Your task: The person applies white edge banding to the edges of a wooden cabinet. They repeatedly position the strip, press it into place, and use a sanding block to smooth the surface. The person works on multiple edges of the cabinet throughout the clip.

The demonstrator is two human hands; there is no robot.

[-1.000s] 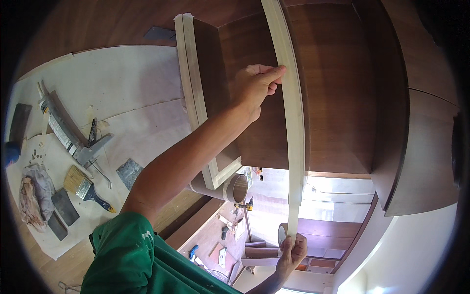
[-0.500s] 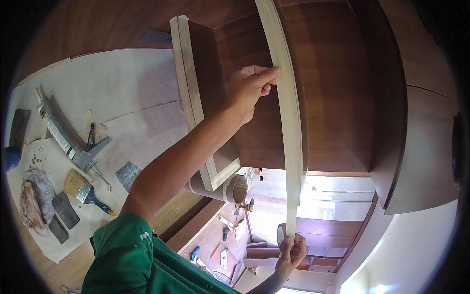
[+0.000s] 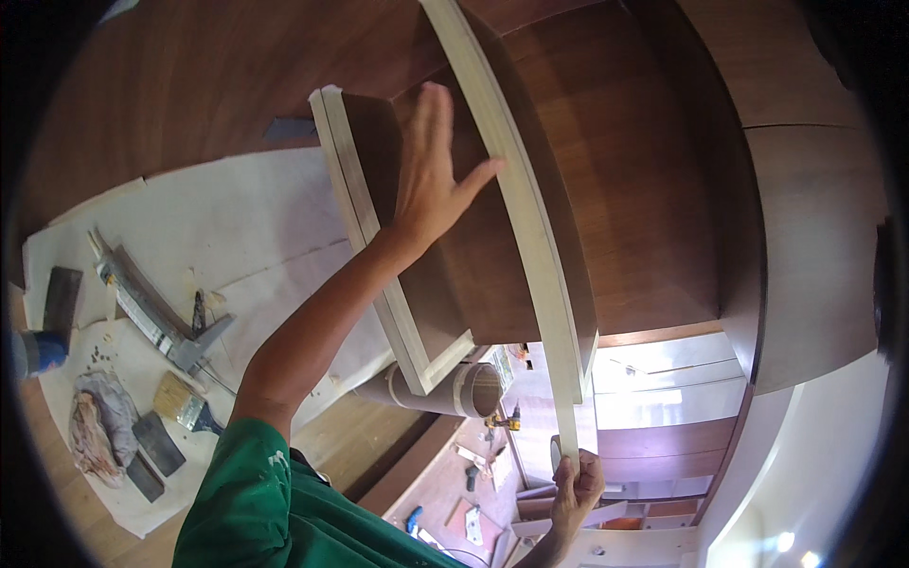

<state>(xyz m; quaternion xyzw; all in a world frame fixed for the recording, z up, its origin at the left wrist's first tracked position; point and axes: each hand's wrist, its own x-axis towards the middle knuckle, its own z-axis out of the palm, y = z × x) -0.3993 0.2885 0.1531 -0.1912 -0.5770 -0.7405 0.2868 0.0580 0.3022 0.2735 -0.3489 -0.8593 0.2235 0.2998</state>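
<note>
My left hand point(image 3: 428, 185) has its fingers stretched out and spread, with the thumb against the pale tape-covered front edge point(image 3: 532, 222) of a brown wooden shelf. Below, my right hand point(image 3: 579, 488) is closed on a roll of masking tape point(image 3: 556, 454), mostly hidden by the fingers. From the roll, a taut strip of tape point(image 3: 566, 426) runs up to the shelf edge. Left of it, another shelf board point(image 3: 398, 317) carries the same pale covering along its front and around its corner.
On a paper sheet point(image 3: 275, 208) at the left lie a caulking gun point(image 3: 151, 312), a paintbrush point(image 3: 185, 402), a crumpled rag point(image 3: 99, 431) and flat dark blocks point(image 3: 158, 443). A cardboard tube point(image 3: 426, 390) lies under the shelf corner. A yellow drill point(image 3: 509, 418) and other tools are farther off.
My left hand has let go of its pinch on the shelf edge and spread its fingers. My right hand keeps hold of the tape roll. The whole view has shifted.
</note>
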